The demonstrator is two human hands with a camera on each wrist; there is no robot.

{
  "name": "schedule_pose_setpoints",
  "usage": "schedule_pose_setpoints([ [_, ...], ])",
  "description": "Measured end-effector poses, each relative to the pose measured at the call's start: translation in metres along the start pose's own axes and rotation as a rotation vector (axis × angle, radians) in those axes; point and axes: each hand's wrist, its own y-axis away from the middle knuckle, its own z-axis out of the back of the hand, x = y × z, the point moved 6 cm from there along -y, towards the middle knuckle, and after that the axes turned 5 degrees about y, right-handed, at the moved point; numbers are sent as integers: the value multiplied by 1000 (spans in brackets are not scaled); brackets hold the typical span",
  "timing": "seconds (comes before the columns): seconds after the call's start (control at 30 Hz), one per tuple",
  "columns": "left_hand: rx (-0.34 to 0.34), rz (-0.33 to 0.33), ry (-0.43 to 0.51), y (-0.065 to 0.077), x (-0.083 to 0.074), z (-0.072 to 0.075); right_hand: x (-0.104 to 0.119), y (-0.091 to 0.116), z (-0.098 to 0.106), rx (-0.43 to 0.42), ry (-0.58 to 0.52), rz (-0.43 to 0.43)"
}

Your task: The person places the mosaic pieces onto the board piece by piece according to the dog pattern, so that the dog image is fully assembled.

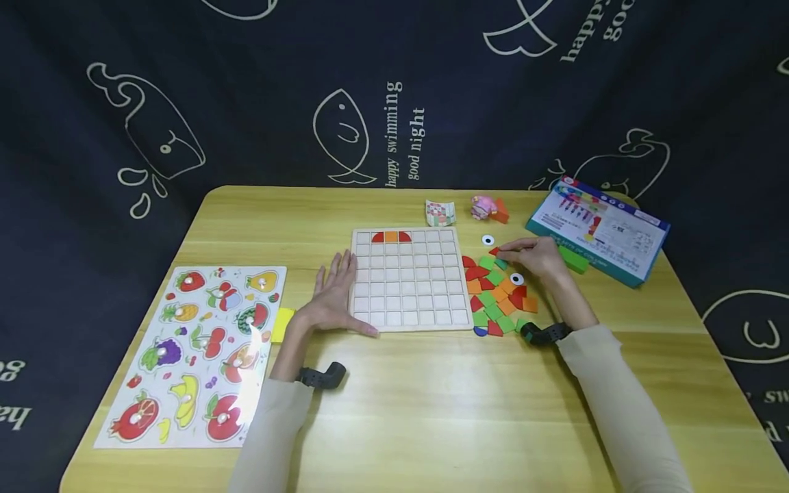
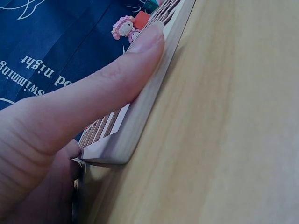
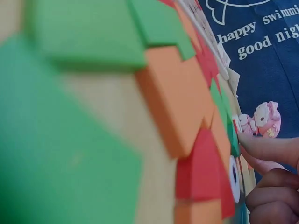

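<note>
My left hand (image 1: 329,298) lies spread at the left side of a wooden grid board (image 1: 414,281), thumb along its near edge. The left wrist view shows that thumb (image 2: 140,51) straight on the board's rim. Red quarter-round tiles (image 1: 404,237) flank an orange square (image 1: 391,237) in the top row. At the far end of a pile of coloured tiles (image 1: 493,296), my right hand (image 1: 539,259) pinches a small red tile (image 1: 494,251) between its fingertips. A teal tile (image 1: 501,263) lies right below those fingers.
A fruit puzzle board (image 1: 231,308) lies at left, with a yellow piece (image 1: 282,324) beside it. Behind the pile stand a pink figurine (image 1: 483,207) and a patterned paper (image 1: 440,213). A blue box (image 1: 598,229) and a green block (image 1: 573,259) sit to the right. Eye tiles (image 1: 487,240) lie near the pile.
</note>
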Motion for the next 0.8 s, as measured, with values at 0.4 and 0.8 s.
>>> schedule_pose_setpoints([
  [0.4, 3, 7, 7, -1, 1, -1, 8, -14, -8, -27, -3, -10],
  [0.8, -2, -7, 3, 1, -2, 0, 17, -20, -16, -13, 15, 51],
])
